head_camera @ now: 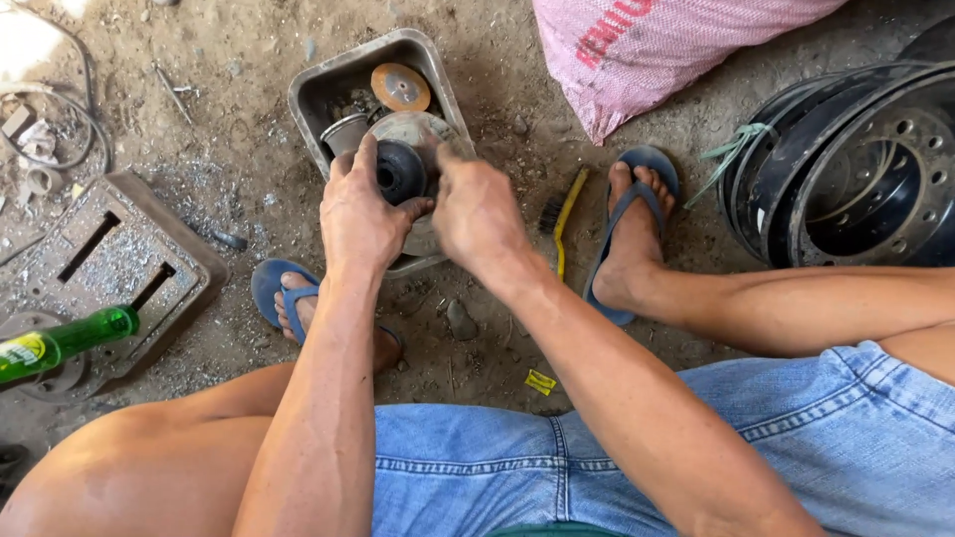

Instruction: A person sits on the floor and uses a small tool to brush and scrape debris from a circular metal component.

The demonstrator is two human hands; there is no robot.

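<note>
Soft, even daylight fills the scene, bright enough to show grain in the dirt floor (199,50). At eleven o'clock a patch of ground is blown out to near white. Shadows are faint and short, pooling under the left hand (363,214) and right hand (477,214) and inside the metal tray (318,89). Mild glare sits on the green bottle (70,338) at nine o'clock and on the dark wheel rims (856,169) at three o'clock. Focus holds across most of the frame; the knees at the bottom edge look slightly soft and stretched.
</note>
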